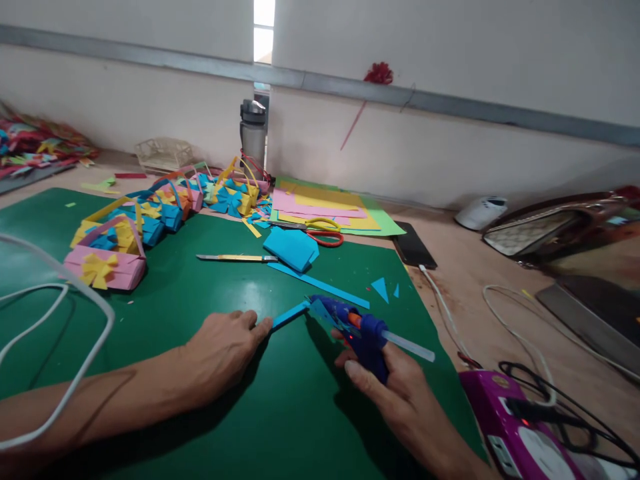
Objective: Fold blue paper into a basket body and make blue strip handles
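On the green mat (210,427), a short blue paper strip (290,315) runs out from under the fingertips of my left hand (227,350), which grip its near end. My right hand (400,390) is wrapped round the handle of a blue hot glue gun (367,333), a clear glue stick jutting from its back. The gun's nozzle touches or hovers just over the far end of the strip; I cannot tell which. Beyond it lie a longer blue paper strip (320,285), a folded blue paper piece (290,248) and a craft knife (237,258).
Small paper baskets with bows (107,267) line the left. Scissors (325,230) lie before coloured paper sheets (320,203). A phone (415,245), cables and a purple power strip (505,413) are on the right. A white cord (95,360) crosses the left forearm. A bottle (253,137) stands behind.
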`<state>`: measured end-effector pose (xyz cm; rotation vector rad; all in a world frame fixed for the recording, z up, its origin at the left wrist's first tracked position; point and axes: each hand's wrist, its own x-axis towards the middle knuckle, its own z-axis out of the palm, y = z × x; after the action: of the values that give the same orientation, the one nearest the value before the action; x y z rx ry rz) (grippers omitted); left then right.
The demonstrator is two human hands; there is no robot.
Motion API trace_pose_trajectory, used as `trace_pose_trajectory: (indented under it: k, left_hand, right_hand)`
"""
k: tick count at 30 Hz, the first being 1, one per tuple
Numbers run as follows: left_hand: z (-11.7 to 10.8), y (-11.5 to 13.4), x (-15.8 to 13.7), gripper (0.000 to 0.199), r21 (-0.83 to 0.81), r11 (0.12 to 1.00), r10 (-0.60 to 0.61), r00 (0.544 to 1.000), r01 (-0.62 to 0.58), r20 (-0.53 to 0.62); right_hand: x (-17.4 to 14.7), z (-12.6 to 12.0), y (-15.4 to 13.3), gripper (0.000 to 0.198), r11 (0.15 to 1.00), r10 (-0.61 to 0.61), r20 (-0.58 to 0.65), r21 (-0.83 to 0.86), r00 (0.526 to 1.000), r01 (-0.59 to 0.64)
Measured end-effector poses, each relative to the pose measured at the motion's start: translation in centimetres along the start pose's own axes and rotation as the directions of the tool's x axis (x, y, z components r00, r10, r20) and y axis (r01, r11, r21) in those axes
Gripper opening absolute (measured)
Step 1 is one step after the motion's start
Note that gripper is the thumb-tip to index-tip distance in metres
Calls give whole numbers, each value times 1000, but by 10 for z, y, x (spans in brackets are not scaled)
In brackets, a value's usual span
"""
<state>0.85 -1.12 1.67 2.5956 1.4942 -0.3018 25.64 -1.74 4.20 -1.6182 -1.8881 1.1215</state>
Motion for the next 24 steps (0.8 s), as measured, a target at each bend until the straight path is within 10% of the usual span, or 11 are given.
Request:
trace_pose_trajectory:
  k: [24]
  left_hand:
    - [-9, -7, 22, 48, 8, 991, 135, 991, -135, 24]
  right_hand:
    - [-2, 4, -1, 40, 996, 0, 12, 87, 1000, -1]
